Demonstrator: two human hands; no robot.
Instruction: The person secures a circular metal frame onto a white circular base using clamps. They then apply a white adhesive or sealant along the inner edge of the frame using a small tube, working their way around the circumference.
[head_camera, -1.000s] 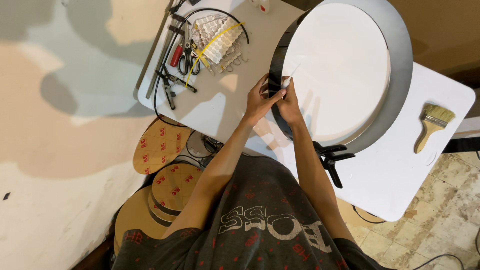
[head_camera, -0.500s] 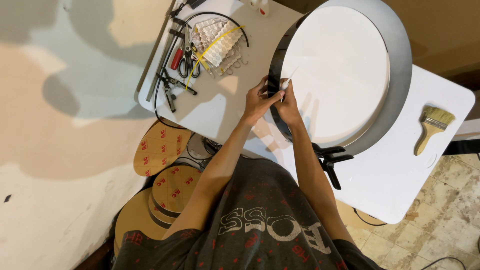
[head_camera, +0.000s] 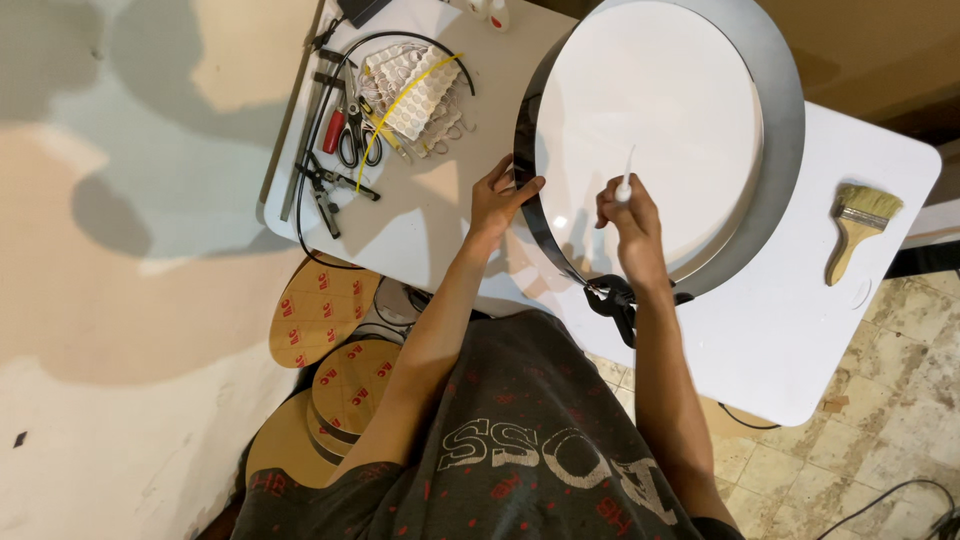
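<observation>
A large round white panel (head_camera: 660, 110) with a dark metal band (head_camera: 780, 150) around its rim lies on a white table (head_camera: 800, 330). My left hand (head_camera: 500, 200) grips the band's left edge, fingers over the rim. My right hand (head_camera: 628, 222) is over the panel's near side, closed around a small white bottle with a thin nozzle (head_camera: 625, 180) pointing away from me. A black spring clamp (head_camera: 615, 303) pinches the band at the near edge, just below my right wrist.
A paintbrush (head_camera: 858, 228) lies on the table's right side. Pliers, red-handled scissors (head_camera: 340, 135), a black cable and a sheet of small white parts (head_camera: 415, 90) lie at the left. Tan round discs (head_camera: 320, 315) are stacked on the floor beneath.
My hands were together at the band's left edge; now they are apart. The right hand has moved right over the panel with the bottle, while the left stays on the rim.
</observation>
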